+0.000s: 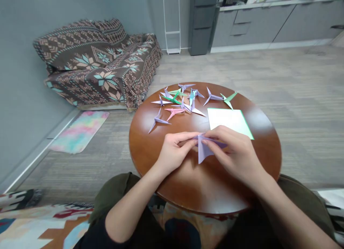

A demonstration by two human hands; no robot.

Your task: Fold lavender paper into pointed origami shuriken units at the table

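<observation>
A partly folded sheet of purple origami paper (203, 153) is held up between both hands above the table. My left hand (177, 148) pinches its left side between thumb and fingers. My right hand (232, 148) grips the paper from the right, with thumb in front and fingers along the top. One pointed flap hangs down between the hands, and another part shows behind my right thumb. Beyond my right hand lies a stack of square paper (228, 120), white on top with a green edge. Some of the fold is hidden by my fingers.
Several folded paper birds lie toward the far side of the round brown table (145, 145), among them a pink one (176, 111), a green one (229, 99) and a purple one (158, 120). A covered sofa (107, 66) stands beyond, with a pastel mat (80, 130) on the floor.
</observation>
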